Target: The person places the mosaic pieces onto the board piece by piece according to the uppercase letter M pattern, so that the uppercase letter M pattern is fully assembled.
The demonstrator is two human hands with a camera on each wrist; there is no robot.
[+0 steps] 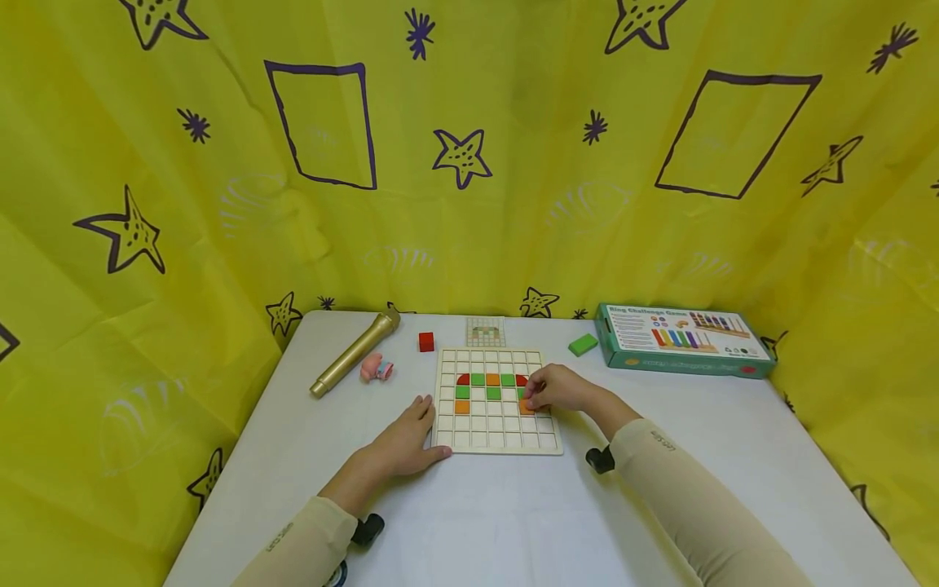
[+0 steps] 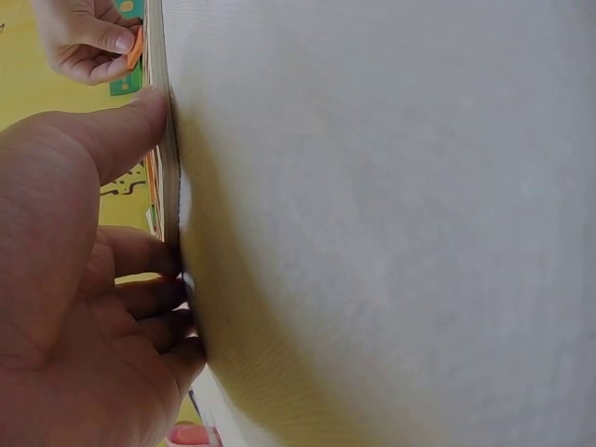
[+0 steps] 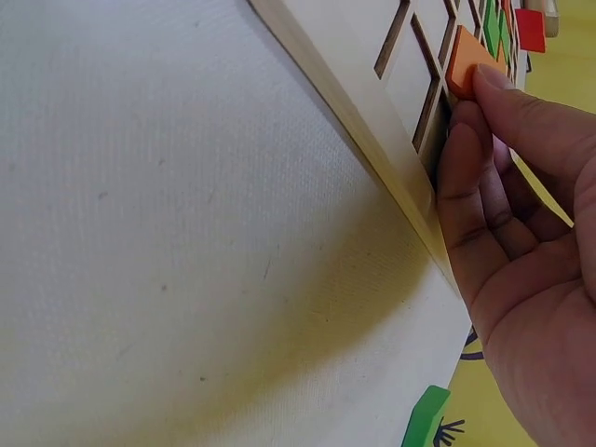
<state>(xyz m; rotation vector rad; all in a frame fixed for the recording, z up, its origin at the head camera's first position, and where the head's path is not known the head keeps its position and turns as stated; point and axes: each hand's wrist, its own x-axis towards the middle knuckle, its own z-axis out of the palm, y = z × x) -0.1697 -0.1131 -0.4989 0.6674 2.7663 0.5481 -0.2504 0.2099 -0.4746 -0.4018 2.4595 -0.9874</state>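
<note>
A wooden grid board (image 1: 469,450) lies on the table, with red, green and orange tiles set in its upper rows. My right hand (image 1: 559,388) pinches an orange square tile (image 3: 471,61) between thumb and fingertips over the board's right side. Its fingers partly cover a red tile (image 1: 522,380) and a green tile beside it. At the lower left corner, my left hand (image 1: 402,440) rests against the board, thumb at the near edge and fingers along the left side. Another orange tile (image 1: 462,407) sits in the grid toward the left.
Behind the board lies a small pattern card (image 1: 486,333). A red cube (image 1: 426,342), a pink figure (image 1: 376,368) and a gold microphone (image 1: 355,355) are to the left. On the right are a green block (image 1: 583,345) and a game box (image 1: 685,341). A yellow curtain (image 1: 469,236) hangs behind.
</note>
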